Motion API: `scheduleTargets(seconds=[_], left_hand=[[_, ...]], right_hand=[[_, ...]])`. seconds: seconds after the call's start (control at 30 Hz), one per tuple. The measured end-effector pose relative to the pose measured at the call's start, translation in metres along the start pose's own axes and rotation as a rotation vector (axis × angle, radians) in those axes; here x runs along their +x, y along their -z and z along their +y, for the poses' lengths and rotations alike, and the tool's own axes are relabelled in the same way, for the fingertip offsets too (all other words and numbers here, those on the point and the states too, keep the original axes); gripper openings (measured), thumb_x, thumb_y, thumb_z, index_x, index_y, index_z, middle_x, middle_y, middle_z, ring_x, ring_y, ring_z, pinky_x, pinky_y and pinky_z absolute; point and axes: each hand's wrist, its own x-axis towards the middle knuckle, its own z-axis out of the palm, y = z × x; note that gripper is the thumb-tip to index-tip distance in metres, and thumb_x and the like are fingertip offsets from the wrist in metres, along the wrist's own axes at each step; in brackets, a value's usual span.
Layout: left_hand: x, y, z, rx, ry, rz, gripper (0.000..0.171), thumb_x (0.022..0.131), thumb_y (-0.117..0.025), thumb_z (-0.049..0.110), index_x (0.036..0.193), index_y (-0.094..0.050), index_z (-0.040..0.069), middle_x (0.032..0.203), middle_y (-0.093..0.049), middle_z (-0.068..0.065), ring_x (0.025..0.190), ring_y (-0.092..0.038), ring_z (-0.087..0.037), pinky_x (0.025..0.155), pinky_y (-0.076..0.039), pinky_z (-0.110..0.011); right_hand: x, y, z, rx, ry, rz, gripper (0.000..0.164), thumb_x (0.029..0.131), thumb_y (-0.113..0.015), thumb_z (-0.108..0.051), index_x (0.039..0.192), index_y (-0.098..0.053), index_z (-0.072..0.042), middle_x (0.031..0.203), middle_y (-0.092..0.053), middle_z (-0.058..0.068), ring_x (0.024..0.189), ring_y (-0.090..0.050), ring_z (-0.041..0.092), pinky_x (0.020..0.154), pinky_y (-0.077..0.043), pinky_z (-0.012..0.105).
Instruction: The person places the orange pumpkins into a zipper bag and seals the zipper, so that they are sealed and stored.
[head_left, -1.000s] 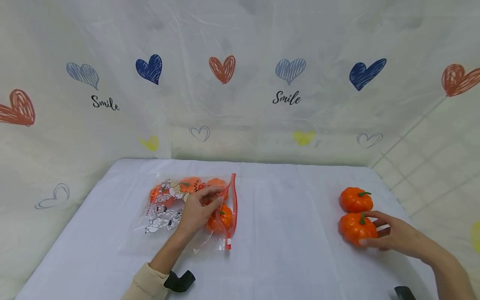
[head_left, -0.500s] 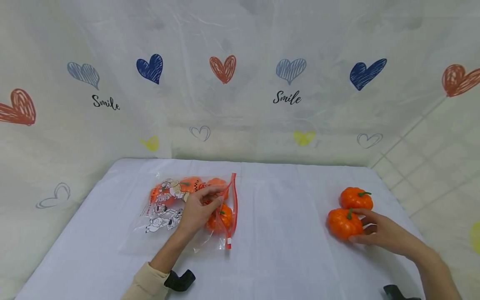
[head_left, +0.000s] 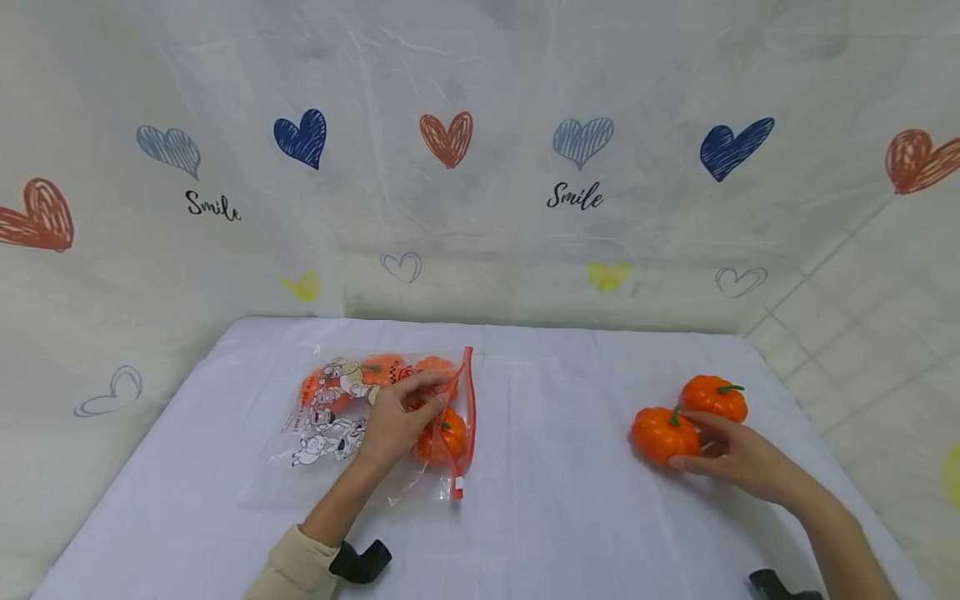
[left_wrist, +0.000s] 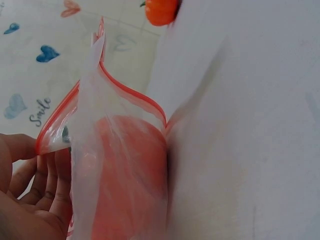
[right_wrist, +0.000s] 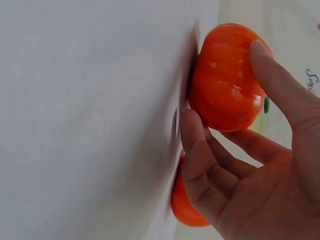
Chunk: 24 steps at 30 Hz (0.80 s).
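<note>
On the left of the table lies a clear zip bag [head_left: 330, 487] with a red zip edge and printed cartoon figures. Several orange pumpkins sit inside it, one small pumpkin [head_left: 452, 433] near the mouth. My left hand [head_left: 397, 421] pinches the upper lip of the bag between thumb and fingers, and the left wrist view shows the mouth parted. Over on the right, my right hand [head_left: 738, 454] holds an orange pumpkin [head_left: 660, 437] with a green stem, thumb on one side and fingers on the other. The right wrist view shows it close to the tabletop.
A second loose pumpkin [head_left: 712, 397] stands just behind the right hand. White cloth covers the table [head_left: 555, 500], and a wall sheet [head_left: 510, 250] printed with hearts hangs behind it. Black straps [head_left: 360, 562] show at both wrists.
My right hand has moved left and slightly away from me, bringing the pumpkin with it. The left hand and the bag have stayed in place.
</note>
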Motion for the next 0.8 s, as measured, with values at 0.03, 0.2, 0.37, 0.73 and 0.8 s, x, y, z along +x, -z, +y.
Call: scheduleTargets(seconds=[0.03,0.2,0.37,0.73,0.8], left_hand=[[0.0,0.0,0.0,0.0,0.001,0.001,0.028,0.097,-0.074,0.017,0.125,-0.076,0.018,0.116,-0.074,-0.005,0.099,-0.061,-0.018,0.077,-0.054,-0.015],[0.0,0.0,0.001,-0.005,-0.013,-0.009,0.028,0.098,-0.073,0.018,0.126,-0.076,0.018,0.116,-0.073,-0.006,0.098,-0.06,-0.02,0.076,-0.053,-0.015],[0.0,0.0,0.0,-0.009,-0.009,-0.015,0.027,0.098,-0.073,0.02,0.125,-0.076,0.02,0.117,-0.073,-0.004,0.1,-0.06,-0.02,0.077,-0.054,-0.016],[0.001,0.0,-0.003,-0.011,-0.003,-0.021,0.028,0.098,-0.073,0.018,0.125,-0.075,0.013,0.115,-0.072,-0.011,0.098,-0.061,-0.021,0.078,-0.054,-0.015],[0.0,0.0,-0.002,-0.01,0.001,-0.022,0.028,0.098,-0.073,0.019,0.126,-0.075,0.013,0.116,-0.072,-0.011,0.1,-0.061,-0.021,0.078,-0.054,-0.015]], right_hand=[[0.001,-0.001,-0.001,0.004,0.003,0.01,0.083,0.091,-0.08,-0.042,0.151,-0.045,0.004,0.119,-0.07,0.015,0.096,-0.064,0.019,0.073,-0.055,0.021],[0.005,-0.011,-0.01,0.021,0.027,0.053,0.079,0.091,-0.08,-0.04,0.148,-0.049,0.003,0.113,-0.071,0.01,0.096,-0.066,0.018,0.074,-0.054,0.02],[0.01,-0.018,-0.021,0.013,0.036,0.09,0.08,0.088,-0.082,-0.045,0.147,-0.051,0.001,0.112,-0.071,0.009,0.095,-0.066,0.018,0.073,-0.055,0.021],[0.016,-0.028,-0.041,0.008,0.079,0.137,0.082,0.087,-0.082,-0.047,0.148,-0.05,-0.002,0.112,-0.073,0.009,0.094,-0.067,0.017,0.072,-0.055,0.022],[0.016,-0.029,-0.045,0.011,0.099,0.153,0.081,0.087,-0.083,-0.046,0.147,-0.051,-0.003,0.111,-0.074,0.008,0.094,-0.068,0.017,0.073,-0.055,0.021]])
